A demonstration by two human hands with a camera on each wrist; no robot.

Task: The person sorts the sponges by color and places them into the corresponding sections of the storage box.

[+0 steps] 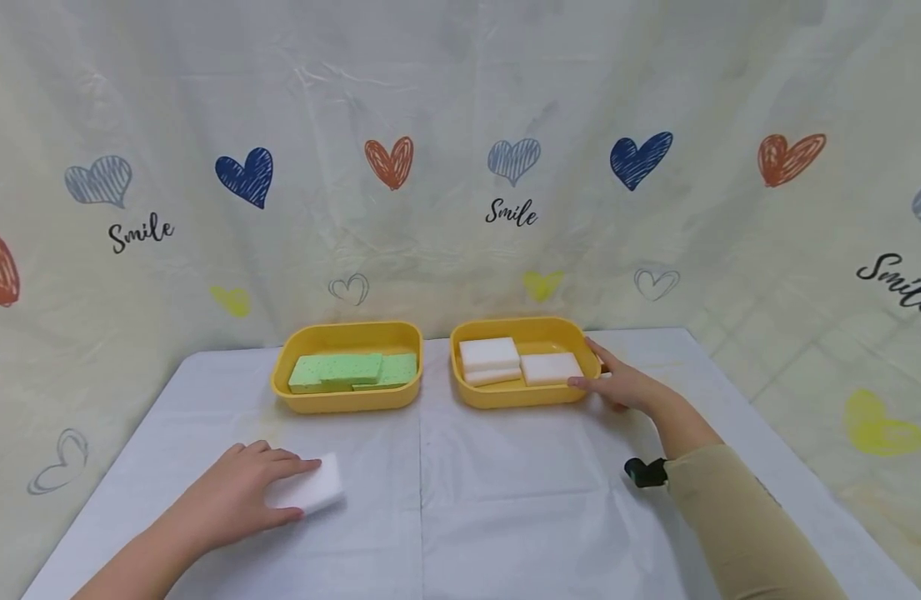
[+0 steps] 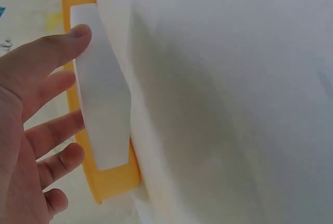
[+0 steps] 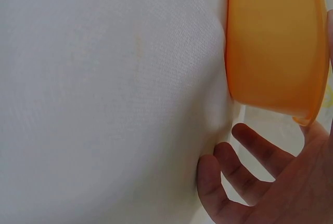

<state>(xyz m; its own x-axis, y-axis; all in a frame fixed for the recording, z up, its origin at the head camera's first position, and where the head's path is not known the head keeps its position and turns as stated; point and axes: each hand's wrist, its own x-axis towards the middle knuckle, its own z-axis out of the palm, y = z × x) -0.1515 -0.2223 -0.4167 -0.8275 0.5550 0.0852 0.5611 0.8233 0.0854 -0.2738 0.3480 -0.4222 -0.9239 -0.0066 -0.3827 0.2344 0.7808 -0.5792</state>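
Above the table at the left, my left hand (image 1: 242,492) pinches a white sponge block (image 1: 313,487) between thumb and fingers. In the left wrist view, the thumb lies on the near face of the white sponge block (image 2: 104,99), and the lower fingers are spread. My right hand (image 1: 625,385) grips the right end of a yellow tray (image 1: 520,397), its thumb at the front rim and a finger at the far side. The right wrist view shows the yellow tray's outer wall (image 3: 276,41), with the other fingers loose below it. Several white sponges (image 1: 490,356) lie inside the tray.
Left of that tray stands another yellow tray (image 1: 347,403) holding several green sponges (image 1: 347,369). Both are near the back edge of the white-covered table (image 1: 460,525). A curtain (image 1: 445,100) printed with hearts hangs behind. A dark device (image 1: 644,472) shows at the right wrist.
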